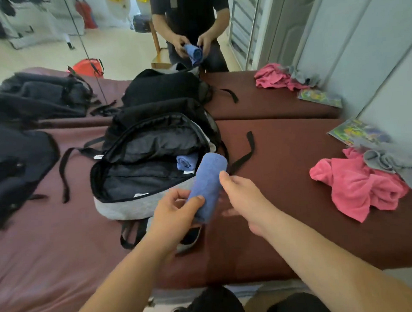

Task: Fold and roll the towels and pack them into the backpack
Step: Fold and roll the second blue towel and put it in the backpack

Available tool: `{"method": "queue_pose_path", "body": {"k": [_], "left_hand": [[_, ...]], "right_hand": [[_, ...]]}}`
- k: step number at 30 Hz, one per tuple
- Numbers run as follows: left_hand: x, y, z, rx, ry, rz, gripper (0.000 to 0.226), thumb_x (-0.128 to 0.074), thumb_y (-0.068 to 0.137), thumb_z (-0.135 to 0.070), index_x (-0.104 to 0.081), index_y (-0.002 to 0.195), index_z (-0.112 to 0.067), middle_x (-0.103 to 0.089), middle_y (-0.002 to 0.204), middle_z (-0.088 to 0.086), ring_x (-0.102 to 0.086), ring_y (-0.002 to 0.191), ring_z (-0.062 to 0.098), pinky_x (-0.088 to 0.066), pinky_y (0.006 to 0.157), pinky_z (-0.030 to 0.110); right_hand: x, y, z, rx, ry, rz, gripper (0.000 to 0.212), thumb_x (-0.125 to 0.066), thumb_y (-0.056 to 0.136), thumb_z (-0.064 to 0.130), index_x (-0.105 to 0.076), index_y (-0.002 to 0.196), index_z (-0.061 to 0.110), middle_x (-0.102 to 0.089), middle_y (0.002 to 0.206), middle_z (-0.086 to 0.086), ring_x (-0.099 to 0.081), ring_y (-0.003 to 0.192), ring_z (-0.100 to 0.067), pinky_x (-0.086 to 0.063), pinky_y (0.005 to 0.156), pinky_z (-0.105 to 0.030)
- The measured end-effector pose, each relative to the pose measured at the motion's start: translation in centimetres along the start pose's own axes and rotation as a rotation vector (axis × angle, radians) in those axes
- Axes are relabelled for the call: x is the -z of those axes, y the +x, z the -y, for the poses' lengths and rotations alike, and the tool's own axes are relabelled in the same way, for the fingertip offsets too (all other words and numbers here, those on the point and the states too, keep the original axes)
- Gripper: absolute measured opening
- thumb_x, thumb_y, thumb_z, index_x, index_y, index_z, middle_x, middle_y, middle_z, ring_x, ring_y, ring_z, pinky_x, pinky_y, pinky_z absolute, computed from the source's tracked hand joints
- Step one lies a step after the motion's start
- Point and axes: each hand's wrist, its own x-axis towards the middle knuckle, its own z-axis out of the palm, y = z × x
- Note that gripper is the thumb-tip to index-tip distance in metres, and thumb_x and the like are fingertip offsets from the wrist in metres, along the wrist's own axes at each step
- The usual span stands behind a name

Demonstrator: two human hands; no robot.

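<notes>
A rolled blue towel is held in the air just in front of the open grey and black backpack. My left hand grips its near end from the left, thumb on top. My right hand touches its right side with the thumb; its fingers are partly hidden and blurred. Another rolled blue towel lies inside the backpack's open compartment. A crumpled pink towel and a grey towel lie on the brown surface to the right.
A wall mirror behind the surface reflects me, the backpack and the towels. Dark backpacks lie at the left. A colourful booklet sits at the right by the wall. A loose black strap trails right of the backpack.
</notes>
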Motion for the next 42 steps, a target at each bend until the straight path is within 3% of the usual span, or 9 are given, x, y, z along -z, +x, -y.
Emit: {"method": "queue_pose_path", "body": {"k": [7,13,18,21,25,31,34,37,42], "left_hand": [[8.4,6.3,-0.1,-0.033,0.333,-0.387,0.03,-0.075,0.087,-0.04,-0.061,0.102,-0.017,-0.072,0.091,0.006,-0.071,0.082,0.025,-0.06,0.079,0.046],[9.1,9.5,1.9,0.038,0.506,-0.298,0.026,-0.07,0.092,-0.039,-0.058,0.104,-0.019,-0.069,0.092,0.002,-0.065,0.077,0.013,-0.045,0.059,0.024],[9.2,11.8,1.2,0.039,0.456,-0.317,0.022,-0.072,0.09,-0.041,-0.06,0.094,-0.023,-0.07,0.088,0.0,-0.067,0.076,0.018,-0.047,0.059,0.029],[9.0,12.5,0.8,0.045,0.445,-0.329,0.02,-0.072,0.088,-0.04,-0.061,0.09,-0.024,-0.07,0.083,0.0,-0.068,0.074,0.018,-0.049,0.061,0.029],[8.9,13.0,0.2,0.044,0.444,-0.377,0.018,-0.07,0.09,-0.04,-0.06,0.092,-0.026,-0.07,0.082,-0.003,-0.067,0.075,0.015,-0.048,0.063,0.03],[7.0,17.1,-0.9,-0.046,0.41,-0.397,0.02,-0.069,0.092,-0.035,-0.062,0.101,-0.019,-0.067,0.088,-0.002,-0.065,0.081,0.014,-0.047,0.064,0.027],[5.6,19.1,-1.0,0.023,0.344,-0.234,0.028,-0.069,0.095,-0.034,-0.065,0.116,-0.017,-0.071,0.106,0.001,-0.067,0.091,0.015,-0.058,0.079,0.034],[5.1,18.5,-0.4,0.031,0.407,-0.145,0.039,-0.065,0.098,-0.03,-0.061,0.135,-0.018,-0.067,0.127,-0.003,-0.064,0.114,0.017,-0.05,0.093,0.03],[7.0,14.8,0.2,-0.024,0.568,-0.237,0.02,-0.063,0.094,-0.016,-0.069,0.113,-0.019,-0.071,0.094,-0.009,-0.069,0.095,0.016,-0.054,0.088,0.032]], "right_hand": [[-2.6,6.6,4.1,0.522,-0.593,-0.083,0.036,-0.057,0.101,0.026,-0.062,0.137,0.021,-0.061,0.139,0.006,-0.056,0.127,-0.013,-0.047,0.104,-0.03],[-5.0,14.3,5.5,0.749,-1.051,-0.076,0.047,-0.06,0.1,0.024,-0.055,0.146,0.017,-0.044,0.159,-0.002,-0.035,0.151,-0.017,-0.038,0.113,-0.038],[-6.8,19.5,6.1,0.786,-1.424,-0.2,0.033,-0.07,0.089,0.041,-0.066,0.109,0.015,-0.069,0.097,-0.003,-0.066,0.095,-0.027,-0.042,0.075,-0.036],[-7.6,20.6,6.9,0.823,-1.454,-0.269,0.026,-0.082,0.075,0.025,-0.059,0.066,0.018,-0.06,0.057,-0.001,-0.06,0.056,-0.027,-0.026,0.063,-0.032],[-6.5,20.7,9.1,0.724,-1.178,-0.34,0.029,-0.049,0.101,0.032,-0.062,0.081,0.015,-0.064,0.074,-0.002,-0.058,0.071,-0.03,-0.025,0.066,-0.034],[-6.3,19.1,10.7,0.736,-1.03,-0.395,0.035,-0.046,0.102,0.037,-0.061,0.081,0.013,-0.058,0.068,-0.003,-0.05,0.065,-0.027,-0.024,0.064,-0.034],[-6.0,19.2,10.2,0.755,-1.078,-0.276,0.028,-0.048,0.102,0.038,-0.071,0.108,0.024,-0.074,0.099,-0.001,-0.066,0.095,-0.03,-0.038,0.074,-0.037],[-5.7,18.9,8.4,0.706,-1.227,-0.001,0.05,-0.05,0.101,0.047,-0.048,0.15,0.037,-0.061,0.144,0.003,-0.057,0.13,-0.026,-0.043,0.101,-0.042],[-5.5,17.5,6.8,0.61,-1.25,0.178,0.057,-0.044,0.106,0.039,-0.033,0.16,0.025,-0.036,0.164,-0.003,-0.031,0.152,-0.022,-0.027,0.118,-0.048]]}}
